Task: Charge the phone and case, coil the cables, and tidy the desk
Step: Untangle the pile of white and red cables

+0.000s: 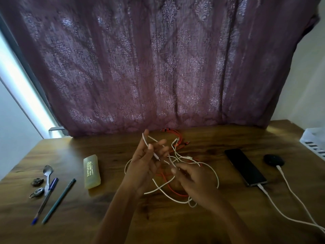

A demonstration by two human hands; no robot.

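Left hand holds white cable; right hand blurred, its grip unclear.

The only print in view stands on the pale yellow, translucent plastic oblong case lying on the wooden tabletop. It is a small round emblem towards the case's far end, followed by a few lines of dark green lettering running along its length. The letters are too small and blurred to read. Nothing else carries legible text, numbers or signs.
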